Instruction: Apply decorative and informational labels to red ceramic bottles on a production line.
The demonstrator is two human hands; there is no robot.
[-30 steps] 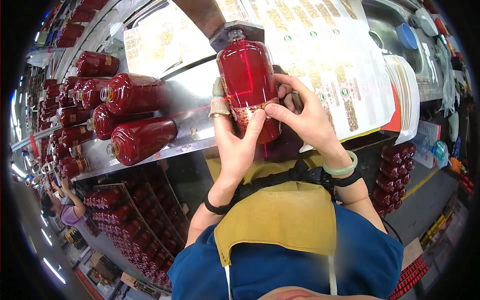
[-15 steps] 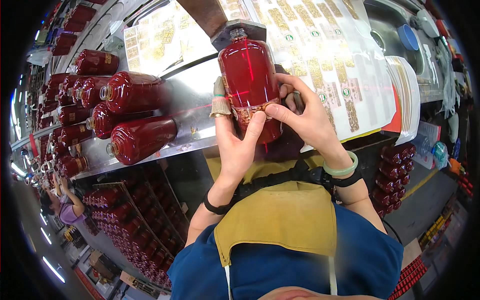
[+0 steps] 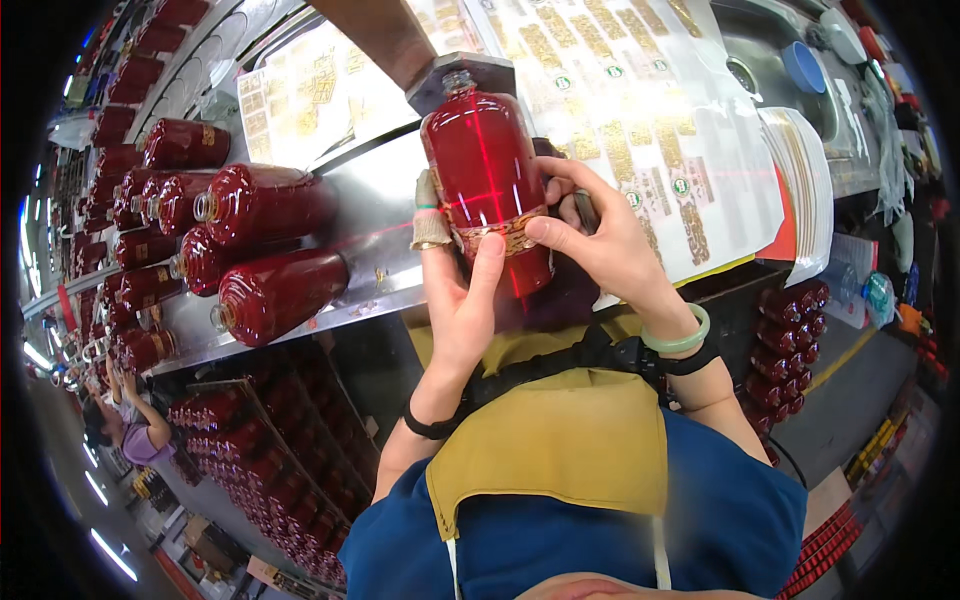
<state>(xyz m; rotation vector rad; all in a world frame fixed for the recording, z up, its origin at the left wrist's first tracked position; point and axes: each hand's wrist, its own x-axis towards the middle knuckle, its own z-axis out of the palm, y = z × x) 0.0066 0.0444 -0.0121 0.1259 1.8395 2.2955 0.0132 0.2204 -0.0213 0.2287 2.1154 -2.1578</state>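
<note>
A glossy red glass bottle lies before me, its clear neck pointing away against a dark angled block. Thin red light lines cross its body. Around its lower part runs a gold patterned band. My left hand grips the bottle's left side, thumb pressed on the band; cloth finger covers wrap a fingertip. From the right, my right hand holds the bottle with its thumb at the band's right end and its other fingers curled beside the glass, partly hidden.
Several red bottles lie on the metal bench at left. Sheets of gold stickers cover the right side; another sheet lies behind. A sink with a blue bowl stands far right. Stacked bottles fill racks below.
The view has shifted slightly, so the bench and bottle sit a little lower and farther left. My left thumb has slid slightly left along the band. Both hands keep their hold.
</note>
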